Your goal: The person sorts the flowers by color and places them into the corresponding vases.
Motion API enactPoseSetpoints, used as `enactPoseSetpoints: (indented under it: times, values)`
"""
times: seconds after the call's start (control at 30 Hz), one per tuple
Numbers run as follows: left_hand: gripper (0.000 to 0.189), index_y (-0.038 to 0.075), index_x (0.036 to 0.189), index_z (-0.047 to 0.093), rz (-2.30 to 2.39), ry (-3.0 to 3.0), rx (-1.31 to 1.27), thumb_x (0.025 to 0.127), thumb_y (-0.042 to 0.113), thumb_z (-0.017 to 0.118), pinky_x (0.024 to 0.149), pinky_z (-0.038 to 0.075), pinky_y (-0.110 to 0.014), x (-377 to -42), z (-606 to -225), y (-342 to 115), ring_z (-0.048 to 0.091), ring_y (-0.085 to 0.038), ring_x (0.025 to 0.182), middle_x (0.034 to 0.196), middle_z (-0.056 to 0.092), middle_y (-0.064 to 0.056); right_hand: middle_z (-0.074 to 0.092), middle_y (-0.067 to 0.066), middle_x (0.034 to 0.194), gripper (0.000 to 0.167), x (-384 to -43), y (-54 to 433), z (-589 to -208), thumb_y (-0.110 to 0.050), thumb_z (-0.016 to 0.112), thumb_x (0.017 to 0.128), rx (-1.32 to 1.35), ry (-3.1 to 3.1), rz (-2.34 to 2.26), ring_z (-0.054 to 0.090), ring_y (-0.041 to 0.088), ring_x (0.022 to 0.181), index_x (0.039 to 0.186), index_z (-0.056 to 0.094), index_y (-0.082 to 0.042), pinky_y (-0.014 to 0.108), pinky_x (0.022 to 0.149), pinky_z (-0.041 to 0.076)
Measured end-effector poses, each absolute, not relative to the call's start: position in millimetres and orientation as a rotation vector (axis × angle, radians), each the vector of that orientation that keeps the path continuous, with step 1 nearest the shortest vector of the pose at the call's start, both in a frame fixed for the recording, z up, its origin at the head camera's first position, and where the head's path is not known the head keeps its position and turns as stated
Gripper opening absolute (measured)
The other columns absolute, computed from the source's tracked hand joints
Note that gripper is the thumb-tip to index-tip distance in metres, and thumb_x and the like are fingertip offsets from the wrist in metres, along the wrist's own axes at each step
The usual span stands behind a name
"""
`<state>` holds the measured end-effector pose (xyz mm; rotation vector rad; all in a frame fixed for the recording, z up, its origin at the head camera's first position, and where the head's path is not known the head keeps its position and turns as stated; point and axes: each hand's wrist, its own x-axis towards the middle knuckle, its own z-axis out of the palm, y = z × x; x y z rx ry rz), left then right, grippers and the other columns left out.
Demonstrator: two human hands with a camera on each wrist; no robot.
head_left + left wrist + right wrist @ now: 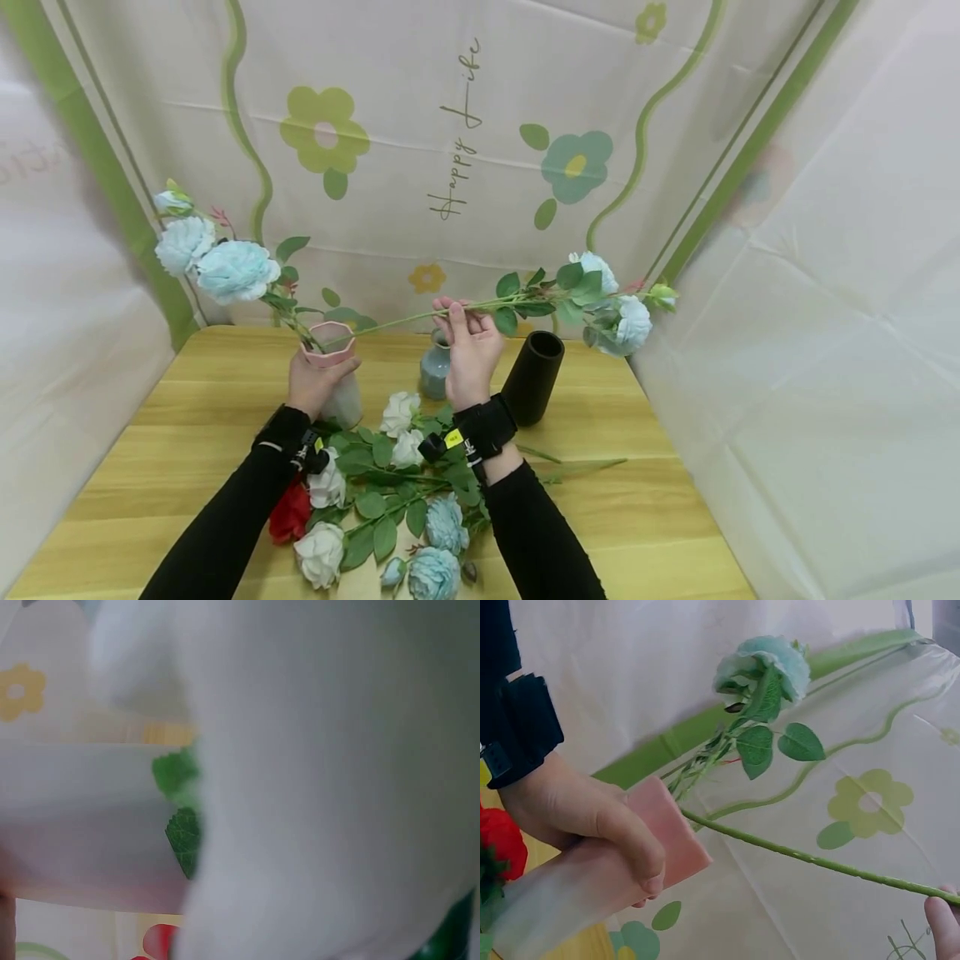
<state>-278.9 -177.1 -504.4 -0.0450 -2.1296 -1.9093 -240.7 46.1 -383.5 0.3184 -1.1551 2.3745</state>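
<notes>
My left hand (315, 382) grips a pink-and-white vase (341, 403) near its pink rim, tilting it on the table. Blue artificial flowers (238, 271) stand in that vase and lean left. My right hand (474, 348) pinches the long green stem (817, 860) of another blue flower spray (592, 296), whose blooms point right. The stem's far end meets the vase mouth. In the right wrist view, the left hand's thumb and fingers wrap the vase neck. A blurred white bloom fills most of the left wrist view.
A grey-blue bottle vase (434, 371) and a black vase (533, 377) stand behind and beside my right hand. White roses (321, 554), a red flower (290, 512) and more blue flowers (435, 572) lie in front. Patterned cloth (390, 75) hangs behind the wooden table (645, 517).
</notes>
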Motion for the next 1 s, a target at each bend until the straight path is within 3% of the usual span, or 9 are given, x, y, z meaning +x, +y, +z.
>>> enactPoseSetpoints:
  times: [0.33, 0.5, 0.63, 0.73, 0.87, 1.0]
  values:
    - [0.076, 0.001, 0.143, 0.041, -1.899, -2.137, -0.037, 0.082, 0.02, 0.082, 0.084, 0.046, -0.033, -277.8, -503.4, -175.6, 0.053, -0.02, 0.102, 0.126, 0.053, -0.018, 0.058, 0.036, 0.115, 0.017, -244.2, 25.5, -389.8, 0.005, 0.051, 0.101, 0.583, -1.398, 2.311, 0.059, 0.045, 0.109, 0.116, 0.053, 0.01, 0.052, 0.096, 0.048]
    - [0.074, 0.002, 0.143, 0.042, -1.895, -2.12, -0.056, 0.082, 0.018, 0.082, 0.084, 0.045, -0.032, -277.5, -502.4, -175.7, 0.053, -0.018, 0.101, 0.125, 0.054, -0.018, 0.061, 0.029, 0.112, 0.017, -241.2, 19.8, -380.4, 0.001, 0.053, 0.101, 0.66, -1.554, 2.201, 0.063, 0.039, 0.106, 0.116, 0.055, 0.007, 0.047, 0.094, 0.051]
    - [0.074, 0.003, 0.143, 0.043, -1.859, -2.139, -0.051, 0.082, 0.018, 0.082, 0.083, 0.045, -0.03, -278.4, -502.1, -175.5, 0.054, -0.014, 0.099, 0.125, 0.055, -0.017, 0.063, 0.015, 0.117, 0.024, -294.1, 8.4, -443.4, -0.014, 0.055, 0.102, 0.833, -1.648, 2.03, 0.063, 0.026, 0.109, 0.125, 0.057, -0.005, 0.036, 0.094, 0.052]
    - [0.075, 0.002, 0.144, 0.042, -1.86, -2.154, -0.058, 0.083, 0.019, 0.082, 0.084, 0.045, -0.031, -279.8, -501.9, -175.1, 0.054, -0.014, 0.1, 0.126, 0.055, -0.018, 0.062, 0.01, 0.12, 0.026, -317.4, 2.1, -470.5, -0.018, 0.054, 0.103, 0.88, -1.677, 1.998, 0.062, 0.022, 0.112, 0.128, 0.056, -0.01, 0.033, 0.095, 0.051]
    - [0.076, 0.002, 0.143, 0.042, -1.864, -2.145, -0.062, 0.083, 0.022, 0.082, 0.084, 0.045, -0.031, -280.9, -501.1, -174.5, 0.054, -0.017, 0.1, 0.126, 0.054, -0.018, 0.062, 0.019, 0.115, 0.021, -262.9, 0.5, -407.0, -0.01, 0.054, 0.102, 0.85, -1.729, 2.0, 0.062, 0.027, 0.11, 0.121, 0.055, 0.0, 0.037, 0.097, 0.05]
    - [0.074, 0.002, 0.141, 0.045, -1.831, -2.142, -0.048, 0.081, 0.024, 0.084, 0.081, 0.045, -0.03, -281.3, -502.0, -175.2, 0.054, -0.017, 0.097, 0.121, 0.056, -0.017, 0.061, 0.027, 0.109, 0.016, -228.9, -2.0, -363.4, 0.001, 0.051, 0.102, 0.839, -1.811, 1.888, 0.062, 0.034, 0.106, 0.114, 0.053, 0.011, 0.036, 0.095, 0.051]
